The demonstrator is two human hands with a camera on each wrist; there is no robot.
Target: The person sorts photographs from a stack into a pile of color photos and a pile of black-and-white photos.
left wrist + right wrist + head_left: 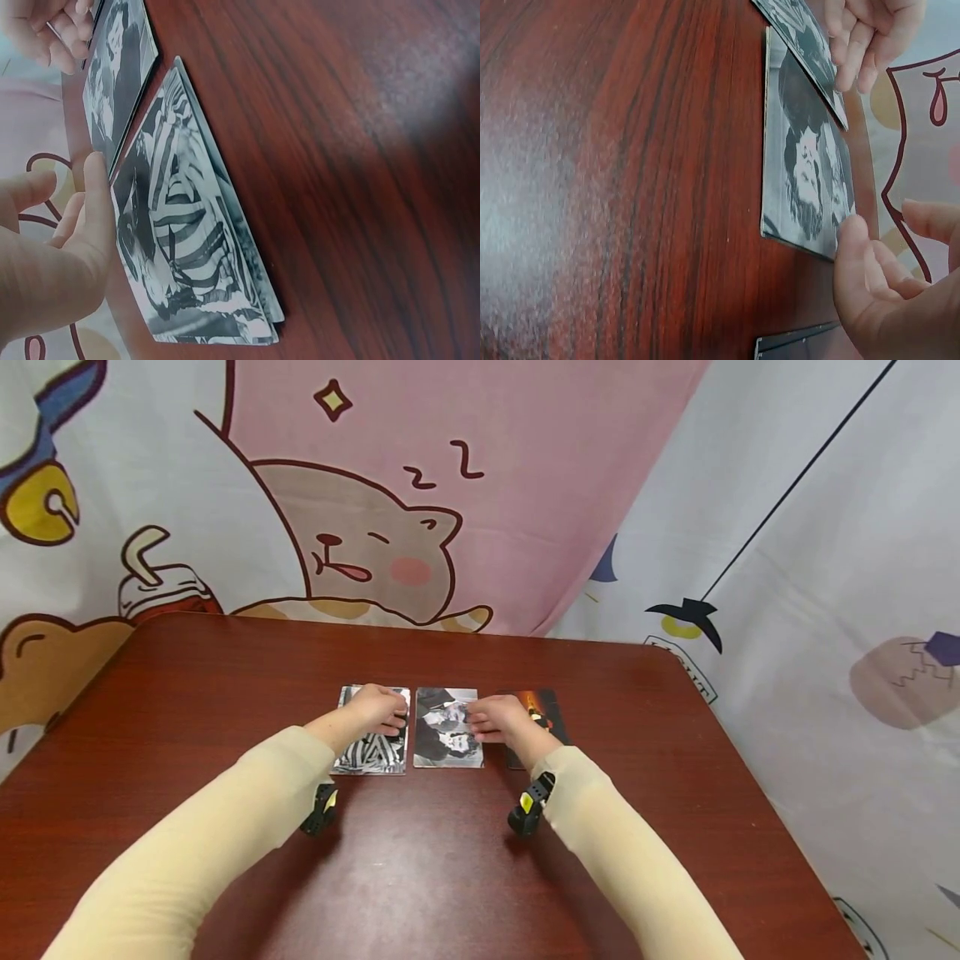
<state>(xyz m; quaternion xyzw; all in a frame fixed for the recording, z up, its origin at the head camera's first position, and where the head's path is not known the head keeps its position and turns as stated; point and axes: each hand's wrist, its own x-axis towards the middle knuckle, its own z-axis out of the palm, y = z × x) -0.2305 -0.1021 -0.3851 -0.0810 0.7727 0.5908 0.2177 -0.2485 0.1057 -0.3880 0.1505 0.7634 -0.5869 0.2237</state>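
Note:
Three piles of picture cards lie in a row on the wooden table. The left pile has a black-and-white striped picture card (187, 217) on top, another card showing beneath its edge. My left hand (375, 708) hovers over this pile, fingers loosely extended near its right edge. In the middle lies a black-and-white card with two faces (442, 731). At that card's right edge are the fingertips of my right hand (504, 718), its fingers loosely bent and nothing gripped between them. Beneath the right hand and wrist, a dark card with an orange glow (553, 708) is partly hidden.
The reddish-brown table (420, 877) extends around the cards. Behind it hangs a cartoon-printed curtain (585, 460), close to the table's far and right edges. Each sleeve cuff carries a black wrist camera (531, 802).

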